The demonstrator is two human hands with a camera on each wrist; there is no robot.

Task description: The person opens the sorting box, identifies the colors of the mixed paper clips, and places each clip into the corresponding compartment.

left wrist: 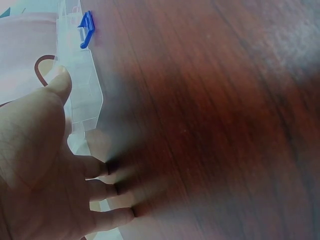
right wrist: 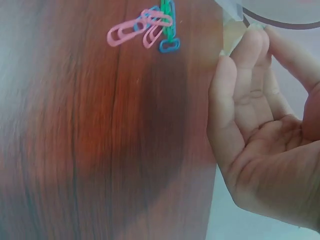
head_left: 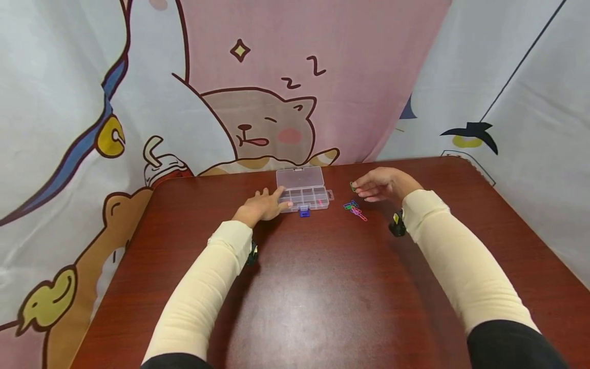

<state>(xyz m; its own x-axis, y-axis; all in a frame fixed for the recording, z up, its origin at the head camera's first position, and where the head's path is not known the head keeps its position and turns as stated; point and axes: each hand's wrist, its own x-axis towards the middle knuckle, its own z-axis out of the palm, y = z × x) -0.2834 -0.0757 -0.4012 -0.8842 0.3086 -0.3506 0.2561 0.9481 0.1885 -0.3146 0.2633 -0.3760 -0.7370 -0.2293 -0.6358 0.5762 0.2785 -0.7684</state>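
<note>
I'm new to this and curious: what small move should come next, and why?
Probably carry the green paper clip to the open box: the right hand pinches it, the left hand touches the box, and something pink already lies inside.

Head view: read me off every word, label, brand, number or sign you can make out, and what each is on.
"Z": larger, on the printed fabric backdrop
"z": smaller, same backdrop, lower left of the first
Yellow patch on the black wrist device: too small to read
Clear compartment box: no readable text
</note>
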